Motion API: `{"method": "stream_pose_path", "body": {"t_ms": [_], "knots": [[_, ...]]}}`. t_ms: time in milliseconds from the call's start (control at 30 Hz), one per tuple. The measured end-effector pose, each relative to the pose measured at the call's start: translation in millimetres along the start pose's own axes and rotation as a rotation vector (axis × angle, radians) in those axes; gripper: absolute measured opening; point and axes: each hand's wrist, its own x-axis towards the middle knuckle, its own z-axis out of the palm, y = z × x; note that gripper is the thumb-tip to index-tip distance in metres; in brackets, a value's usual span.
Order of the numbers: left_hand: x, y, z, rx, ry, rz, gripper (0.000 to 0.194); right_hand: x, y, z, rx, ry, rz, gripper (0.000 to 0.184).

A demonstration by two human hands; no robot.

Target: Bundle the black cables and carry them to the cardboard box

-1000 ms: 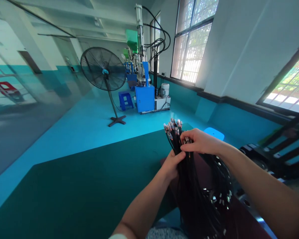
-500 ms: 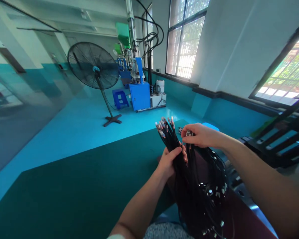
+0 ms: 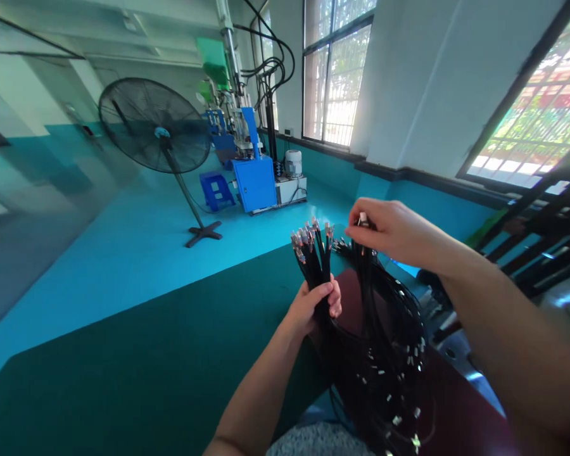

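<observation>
My left hand (image 3: pixel 317 301) is wrapped round a thick bundle of black cables (image 3: pixel 312 263), whose metal-and-clear connector ends fan out above the fist. To its right, my right hand (image 3: pixel 384 231) pinches a smaller bunch of black cables (image 3: pixel 365 272) just below their connectors, holding them upright. Both bunches run down into a large heap of looped black cables (image 3: pixel 384 380) with many small pale connectors, lying over a dark red surface (image 3: pixel 456 405). Behind my hands, more cable ends (image 3: pixel 342 246) rest on the green tabletop.
A green tabletop (image 3: pixel 147 367) stretches to the left and in front. Beyond it stand a black pedestal fan (image 3: pixel 161 133), a blue stool (image 3: pixel 217 191) and a blue machine (image 3: pixel 254 183). A dark slatted rack (image 3: pixel 532 234) is close on the right.
My right hand has risen slightly, lifting the smaller bunch away from the left-hand bundle, and the gap between them has widened. The camera view has turned a little to the right.
</observation>
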Motion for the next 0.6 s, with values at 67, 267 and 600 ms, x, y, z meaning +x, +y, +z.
{"method": "stream_pose_path", "body": {"t_ms": [67,267,600], "knots": [[-1,0,1.0,0.017,-0.004,-0.012,0.031,3,-5,5,-0.053,0.077,-0.011,0.011],[4,0,27.8,0.163,0.116,0.004,0.05,26,-21,43,-0.307,0.05,-0.038,0.019],[25,19,72.5,0.075,0.212,0.102,0.023,27,-45,10,-0.212,0.146,-0.182,0.025]]}}
